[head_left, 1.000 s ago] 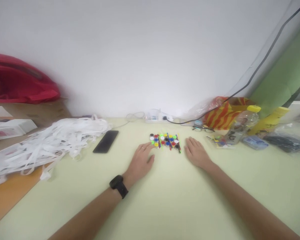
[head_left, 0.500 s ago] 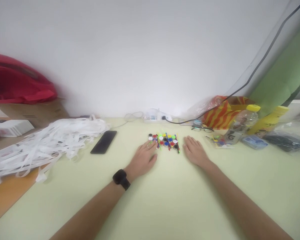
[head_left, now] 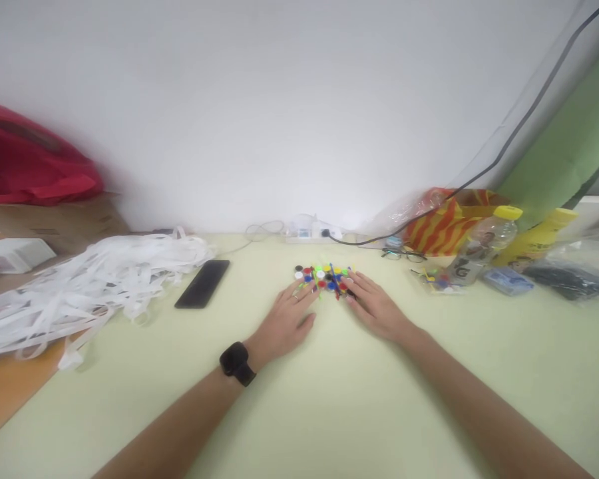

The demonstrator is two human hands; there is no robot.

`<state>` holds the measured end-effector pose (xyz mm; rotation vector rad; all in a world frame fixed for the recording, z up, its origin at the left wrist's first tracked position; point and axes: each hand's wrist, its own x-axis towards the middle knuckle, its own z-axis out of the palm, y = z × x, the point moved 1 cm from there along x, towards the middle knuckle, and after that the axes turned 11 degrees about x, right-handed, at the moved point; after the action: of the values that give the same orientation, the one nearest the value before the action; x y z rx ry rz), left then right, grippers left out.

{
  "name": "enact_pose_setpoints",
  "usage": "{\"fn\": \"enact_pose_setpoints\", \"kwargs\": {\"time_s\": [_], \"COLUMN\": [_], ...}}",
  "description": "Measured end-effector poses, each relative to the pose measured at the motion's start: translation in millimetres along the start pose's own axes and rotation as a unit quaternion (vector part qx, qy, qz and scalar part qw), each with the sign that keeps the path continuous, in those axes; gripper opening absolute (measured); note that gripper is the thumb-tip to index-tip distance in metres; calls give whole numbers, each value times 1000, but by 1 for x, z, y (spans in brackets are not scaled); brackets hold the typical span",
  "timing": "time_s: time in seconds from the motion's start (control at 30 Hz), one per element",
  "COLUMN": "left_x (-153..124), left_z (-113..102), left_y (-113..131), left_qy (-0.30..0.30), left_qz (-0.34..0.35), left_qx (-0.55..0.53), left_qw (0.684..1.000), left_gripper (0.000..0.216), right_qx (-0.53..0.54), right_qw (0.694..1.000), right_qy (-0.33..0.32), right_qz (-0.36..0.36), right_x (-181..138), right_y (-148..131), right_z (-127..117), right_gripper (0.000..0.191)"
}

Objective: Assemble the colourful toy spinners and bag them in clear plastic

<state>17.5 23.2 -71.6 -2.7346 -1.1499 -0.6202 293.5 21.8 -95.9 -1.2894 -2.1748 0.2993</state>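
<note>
A cluster of small round discs [head_left: 321, 275] in red, white, black, blue, yellow and green lies on the pale green table [head_left: 319, 399], with thin coloured sticks [head_left: 335, 283] across it. At the cluster's left edge rests my left hand [head_left: 284, 319], palm down, fingers stretched out; a black watch [head_left: 237, 362] is on that wrist. My right hand [head_left: 377, 307] lies over the right end, its fingers extended and covering some discs and sticks. Neither hand grips anything. Whether the fingertips press on the pieces I cannot tell.
Left of the hands lie a black phone [head_left: 202, 284] and a heap of white straps [head_left: 104, 279]. A power strip [head_left: 307, 229] stands by the wall. To the right are eyeglasses [head_left: 404, 255], a bag of small coloured parts [head_left: 436, 279], a clear bottle [head_left: 476, 249] and a yellow bottle [head_left: 536, 239].
My right hand has moved left from beside the cluster onto its right end, hiding pieces there. My left hand stays at the left edge.
</note>
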Motion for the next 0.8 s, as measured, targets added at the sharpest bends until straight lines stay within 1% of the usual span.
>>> {"fn": "enact_pose_setpoints", "kwargs": {"time_s": [0.23,0.43,0.63,0.8], "left_x": [0,-1,-1,0], "left_z": [1,2,1,3], "left_y": [-2,-3,-3,-4], "left_qy": [0,5,3,3], "left_qz": [-14,-19,-20,-21], "left_qx": [-22,-37,-39,-40], "left_qw": [1000,999,999,999], "left_gripper": [45,44,43,43], "right_qx": [-20,-17,-12,13], "right_qw": [1000,998,999,999], "right_qy": [5,42,38,31], "right_qz": [23,35,6,-24], "right_x": [-1,-2,-3,-2], "right_y": [1,0,0,-3], "right_z": [-2,-5,-3,-3], "right_gripper": [50,46,44,41]}}
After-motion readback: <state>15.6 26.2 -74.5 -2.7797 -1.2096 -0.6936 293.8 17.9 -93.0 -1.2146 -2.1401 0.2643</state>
